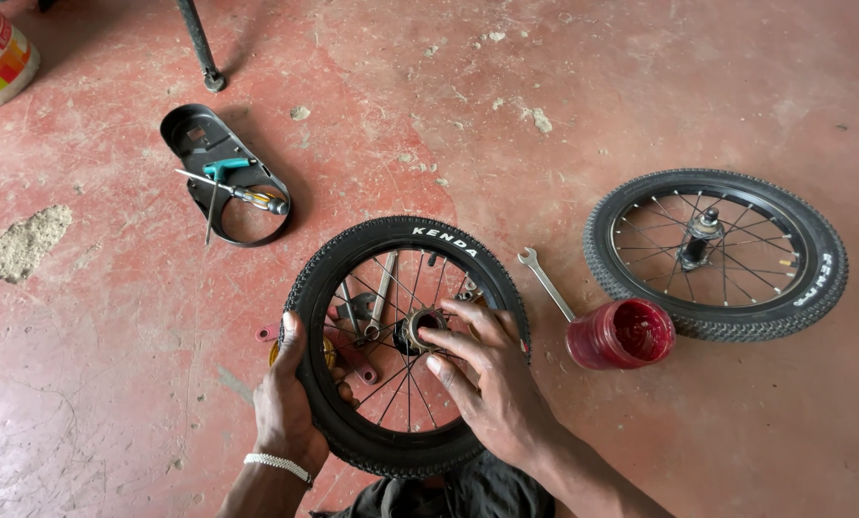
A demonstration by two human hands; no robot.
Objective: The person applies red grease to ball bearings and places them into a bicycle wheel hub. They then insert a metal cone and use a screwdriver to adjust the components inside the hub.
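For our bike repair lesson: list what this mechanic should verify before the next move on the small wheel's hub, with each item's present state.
1. Left hand steadies the small wheel by its tyre: ok.
2. Right hand fingertips on the hub: ok.
3. Spanner lies close by on the floor: ok.
4. Red grease tub open: ok.
5. Hub nut tight: cannot tell.
6. Second wheel lies apart, out of the way: ok.

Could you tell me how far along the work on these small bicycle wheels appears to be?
Both wheels are off the bike. The second wheel lies flat beside the red tub. In hand: the left hand steadies the near wheel by its tyre while the right hand fingers its hub. Left: the spanner and chain guard lie unused.
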